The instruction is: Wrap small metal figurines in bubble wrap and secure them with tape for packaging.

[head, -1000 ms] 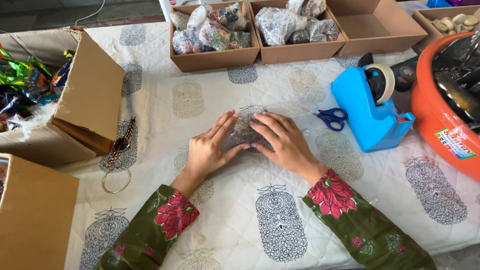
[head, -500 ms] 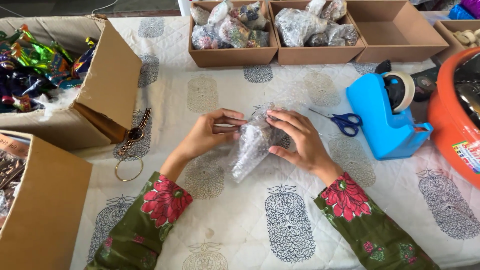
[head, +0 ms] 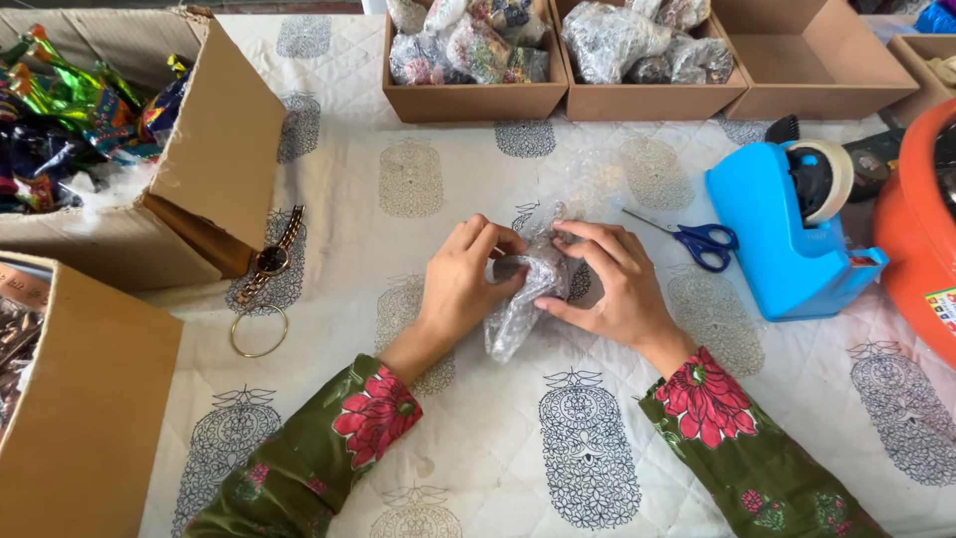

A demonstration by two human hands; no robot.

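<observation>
A small bundle wrapped in clear bubble wrap [head: 523, 299] stands up off the white patterned tablecloth [head: 478, 438] at the middle of the table. My left hand [head: 463, 284] grips its left side, fingers curled over the top. My right hand [head: 617, 284] holds its right side, fingertips pinching the wrap near the top. A loose tail of bubble wrap hangs down toward me below both hands.
A blue tape dispenser [head: 787, 234] and blue-handled scissors [head: 702, 241] lie right of my hands; an orange tub [head: 921, 239] is at the right edge. Cardboard trays [head: 473, 100] of wrapped bundles line the far side. Open cardboard boxes [head: 199, 149] stand left, with a wristwatch [head: 271, 261] and bangle [head: 259, 332].
The bundle went from lying flat under both palms to being lifted and gathered between my hands. My left hand has closed in over its top, and the wrap is bunched tighter.
</observation>
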